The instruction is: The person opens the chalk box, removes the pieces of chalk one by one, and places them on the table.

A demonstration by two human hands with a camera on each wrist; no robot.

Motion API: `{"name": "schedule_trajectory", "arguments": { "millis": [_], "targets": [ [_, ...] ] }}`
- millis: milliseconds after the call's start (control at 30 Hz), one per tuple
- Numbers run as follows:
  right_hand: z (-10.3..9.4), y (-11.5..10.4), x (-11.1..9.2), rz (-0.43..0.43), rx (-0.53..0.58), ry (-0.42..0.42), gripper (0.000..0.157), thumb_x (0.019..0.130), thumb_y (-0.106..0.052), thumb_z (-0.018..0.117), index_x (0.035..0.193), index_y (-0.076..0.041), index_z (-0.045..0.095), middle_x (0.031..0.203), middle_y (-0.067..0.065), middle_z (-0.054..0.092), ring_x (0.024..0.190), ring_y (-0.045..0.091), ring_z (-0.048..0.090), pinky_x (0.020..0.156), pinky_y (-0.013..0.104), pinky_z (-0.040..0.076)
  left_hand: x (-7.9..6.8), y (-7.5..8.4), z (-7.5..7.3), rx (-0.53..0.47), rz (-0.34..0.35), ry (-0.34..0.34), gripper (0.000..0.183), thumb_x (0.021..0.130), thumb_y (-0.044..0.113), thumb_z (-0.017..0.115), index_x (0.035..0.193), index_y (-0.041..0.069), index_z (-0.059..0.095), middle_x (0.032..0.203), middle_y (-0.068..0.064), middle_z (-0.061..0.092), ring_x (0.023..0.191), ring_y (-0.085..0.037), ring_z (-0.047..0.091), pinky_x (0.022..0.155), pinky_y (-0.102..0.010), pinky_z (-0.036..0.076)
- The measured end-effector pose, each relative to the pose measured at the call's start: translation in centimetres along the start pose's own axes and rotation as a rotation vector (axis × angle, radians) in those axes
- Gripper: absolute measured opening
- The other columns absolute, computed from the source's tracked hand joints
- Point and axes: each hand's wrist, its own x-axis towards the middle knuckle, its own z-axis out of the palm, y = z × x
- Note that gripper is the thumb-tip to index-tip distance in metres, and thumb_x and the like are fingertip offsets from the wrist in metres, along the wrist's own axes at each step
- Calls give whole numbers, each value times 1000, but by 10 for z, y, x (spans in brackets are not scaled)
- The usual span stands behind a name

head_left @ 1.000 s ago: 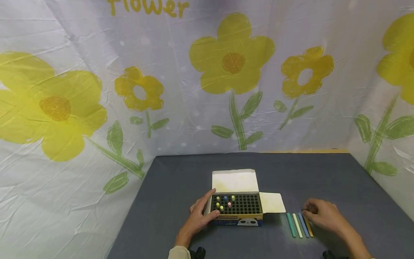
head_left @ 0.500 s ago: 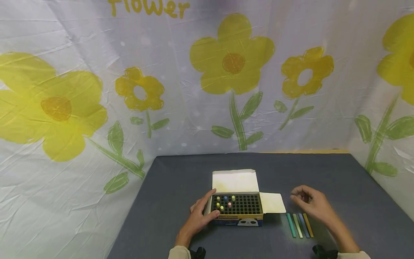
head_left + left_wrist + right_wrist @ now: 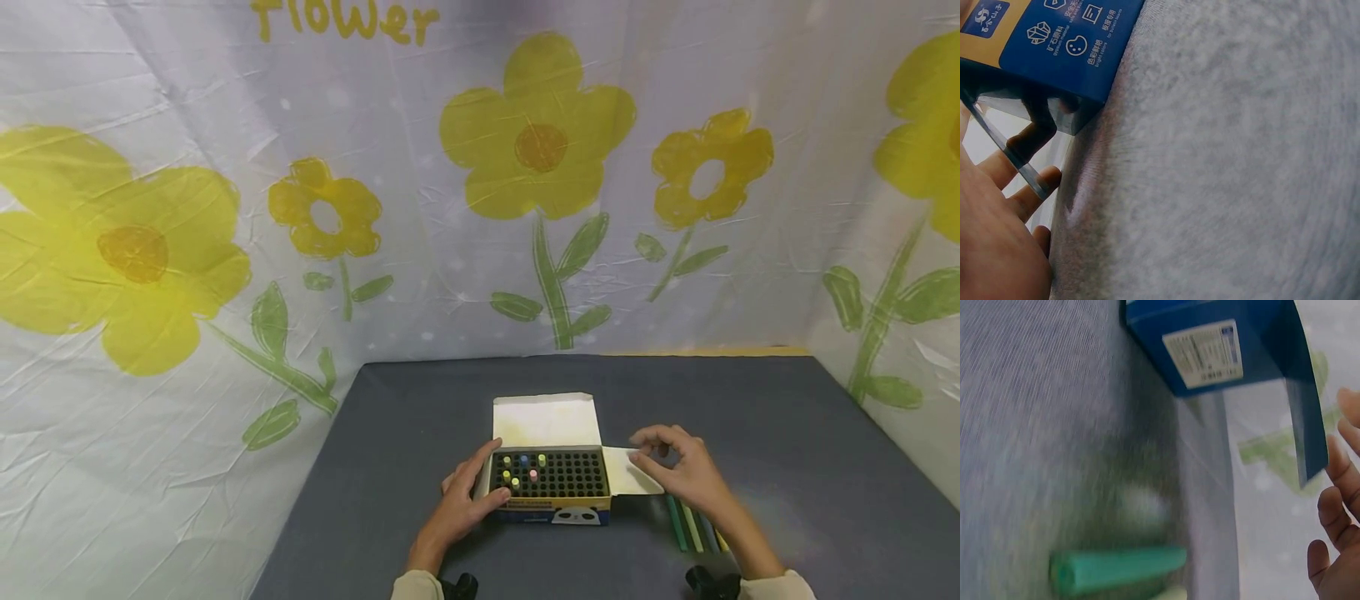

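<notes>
An open cardboard chalk box [image 3: 550, 502] stands on the table, its black grid of holes showing. Several chalk sticks poke up from the grid's left part, among them a pink chalk [image 3: 533, 476] and a blue chalk [image 3: 524, 460]. My left hand [image 3: 454, 505] holds the box's left end, thumb at the front corner. The right hand [image 3: 686, 468] hovers over the right flap [image 3: 626, 472], fingers loosely bent; I see nothing between them. Under its wrist lie several chalk sticks in a row, with a green chalk [image 3: 1119, 569] nearest the box.
The box's lid [image 3: 545, 420] stands folded back behind the grid. Grey cloth [image 3: 337, 517] covers the table. Behind it hangs a white backdrop [image 3: 420, 275] printed with yellow flowers. Dark wrist camera mounts [image 3: 711, 582] sit at both wrists.
My right hand has moved left from the top of the chalk row to above the box's right flap. The left hand and the box have stayed in place.
</notes>
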Motion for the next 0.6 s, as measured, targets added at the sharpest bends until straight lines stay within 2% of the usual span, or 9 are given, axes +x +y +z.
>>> {"name": "schedule_trajectory", "arguments": {
  "millis": [100,300,600],
  "targets": [
    [7,-5,4,-14,6,-9,20,85,-8,81,104,-11,74,84,-10,66,74,13,51,73,36,39,0,0,0,-1,2,5,71,92,42,70,155,47,37,157,1,48,138,-30,43,104,-65,18],
    [25,-15,12,-34,44,-30,22,84,-9,82,105,-11,75,85,-11,66,77,13,52,82,39,28,0,1,0,-3,-3,6,71,92,43,71,154,48,36,158,2,46,141,-31,41,106,-65,17],
    [50,-30,20,-59,83,-56,25,83,-8,82,107,-12,75,88,-10,67,76,16,49,82,38,21,0,1,1,-7,-13,10,71,91,43,71,154,49,36,157,2,47,139,-29,42,104,-64,19]
  ]
}}
